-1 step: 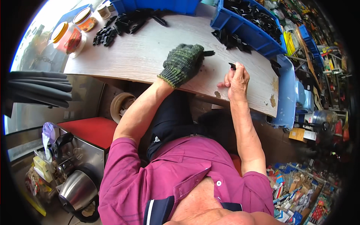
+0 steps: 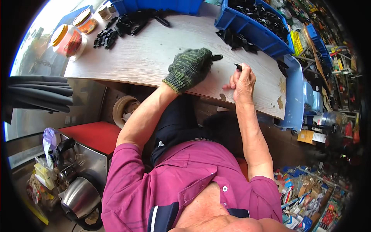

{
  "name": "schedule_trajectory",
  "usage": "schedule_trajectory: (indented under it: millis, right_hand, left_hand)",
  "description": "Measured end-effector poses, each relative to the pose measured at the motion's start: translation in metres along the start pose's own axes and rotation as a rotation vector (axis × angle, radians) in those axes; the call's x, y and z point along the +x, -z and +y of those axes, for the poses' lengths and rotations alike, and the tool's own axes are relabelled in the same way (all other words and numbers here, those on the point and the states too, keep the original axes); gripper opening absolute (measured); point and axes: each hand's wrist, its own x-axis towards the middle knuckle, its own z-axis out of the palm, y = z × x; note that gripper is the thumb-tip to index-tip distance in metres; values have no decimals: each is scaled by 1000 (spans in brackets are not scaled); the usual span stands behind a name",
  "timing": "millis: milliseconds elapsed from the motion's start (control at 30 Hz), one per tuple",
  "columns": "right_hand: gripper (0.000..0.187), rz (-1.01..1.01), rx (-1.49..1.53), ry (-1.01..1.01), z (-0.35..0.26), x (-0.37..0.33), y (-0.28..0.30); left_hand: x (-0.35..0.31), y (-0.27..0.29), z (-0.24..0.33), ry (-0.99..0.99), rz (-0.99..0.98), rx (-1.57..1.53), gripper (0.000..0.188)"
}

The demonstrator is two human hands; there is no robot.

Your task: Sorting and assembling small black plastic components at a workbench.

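Note:
My left hand [image 2: 189, 69], in a dark green knitted glove, is closed above the near part of the table. A slim black plastic piece [image 2: 217, 57] sticks out of its right side. To its right, my bare right hand [image 2: 244, 82] pinches a small black part [image 2: 238, 67] between thumb and forefinger. The two hands are apart, and so are the pieces they hold. Toward the back left of the table lies a pile of black plastic pieces [image 2: 133, 24]. Another small heap of black parts [image 2: 236, 40] rests against the front of a blue bin.
A blue bin full of black parts [image 2: 253, 33] stands at the back right, another blue bin [image 2: 162, 7] at the back. Lidded jars [image 2: 67, 42] line the left end of the pale table [image 2: 127, 62]. A light blue tub [image 2: 294, 92] adjoins its right edge; a bucket [image 2: 119, 112] sits below.
My gloved left hand has shifted slightly down and right, with the black piece still in it. My right hand stays in nearly the same place, holding its small part.

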Motion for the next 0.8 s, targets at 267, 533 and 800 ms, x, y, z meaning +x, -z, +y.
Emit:
schedule_trajectory:
  millis: [267, 533, 800]
  right_hand:
    - [32, 81, -3, -14, -4, -7, -5]
    - [28, 152, -160, 253, 8, -1, 3]
    - [28, 134, -60, 251, 20, 8, 15]
  left_hand:
    - [-8, -25, 28, -93, -31, -348, 24]
    - [-2, -56, 42, 111, 95, -506, 30]
    - [0, -73, 56, 179, 43, -538, 33]
